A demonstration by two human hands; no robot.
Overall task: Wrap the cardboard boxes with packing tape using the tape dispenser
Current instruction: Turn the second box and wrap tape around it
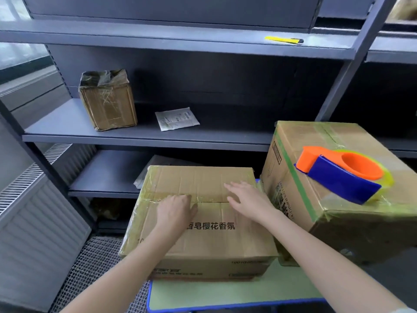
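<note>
A flat cardboard box point(203, 242) with printed characters lies on a green-topped stool point(225, 292) in front of me; clear tape runs along its top seam. My left hand point(174, 207) rests on that seam with fingers curled down and holds nothing. My right hand point(246, 196) lies flat on the box top, fingers spread. To the right stands a taller taped box point(320, 199). On top of it sits the orange and blue tape dispenser point(340, 173), untouched by either hand.
A dark metal shelving unit point(140, 136) stands behind the boxes. A small taped box point(107, 101) and a white packet point(177, 118) lie on its middle shelf. A yellow utility knife point(284, 40) lies on the upper shelf. A radiator panel point(33, 222) is at left.
</note>
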